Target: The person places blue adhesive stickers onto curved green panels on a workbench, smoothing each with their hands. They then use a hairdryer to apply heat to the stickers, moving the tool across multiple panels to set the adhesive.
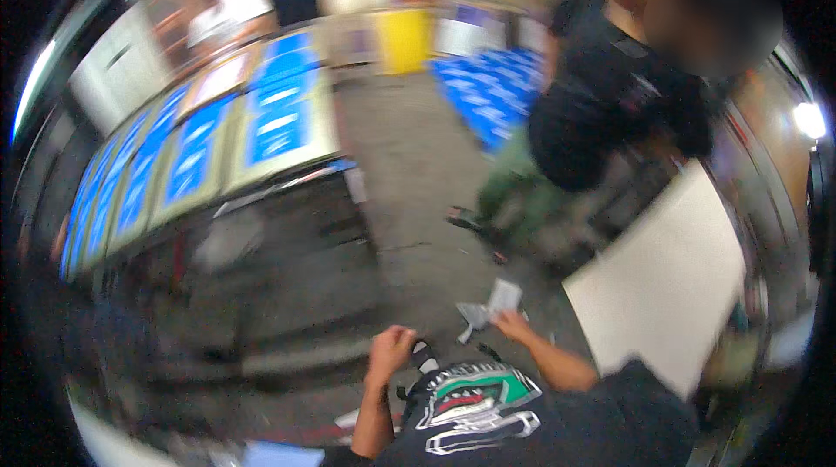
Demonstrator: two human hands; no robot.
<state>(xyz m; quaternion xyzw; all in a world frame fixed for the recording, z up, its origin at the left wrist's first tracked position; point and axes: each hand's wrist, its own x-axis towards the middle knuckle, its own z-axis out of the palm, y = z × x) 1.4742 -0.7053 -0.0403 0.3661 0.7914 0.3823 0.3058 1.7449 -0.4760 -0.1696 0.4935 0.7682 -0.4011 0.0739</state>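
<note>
Evidently your right hand [515,328] pinches a small, pale flat piece [505,295] in front of your dark shirt [479,402], with a crumpled grey scrap [472,317] just beside it. Your left hand [394,352] is curled near your chest; blur leaves its grip impossible to tell. Left of you, blue-and-cream rectangular panels [279,123] form a slanting row. Beyond stand a yellow boxy shape [403,40], contents unseen, and a blue patterned sheet [496,93]. Rightward, a smooth off-white board [666,284] tilts near a co-worker [583,110].
</note>
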